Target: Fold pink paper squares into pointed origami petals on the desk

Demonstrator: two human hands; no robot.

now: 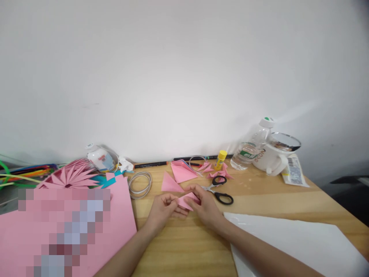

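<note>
A small folded piece of pink paper [185,201] is held between my two hands above the wooden table. My left hand [165,207] pinches its left corner between thumb and fingers. On the other side, my right hand [202,202] grips the paper with the thumb on top and fingers behind. Just beyond lies a flat pink paper triangle [170,183], with more folded pink paper [183,172] behind it. Black-handled scissors [221,188] rest beside my right hand, their blades partly hidden by it.
A yellow glue stick [220,160] stands near pink folded shapes [221,173]. Farther right are a water bottle [248,148] and a white mug [269,159]. Large pink sheets [121,215] lie left, a white sheet [288,242] right. A coiled cable [140,184] and black marker [151,164] lie left of centre.
</note>
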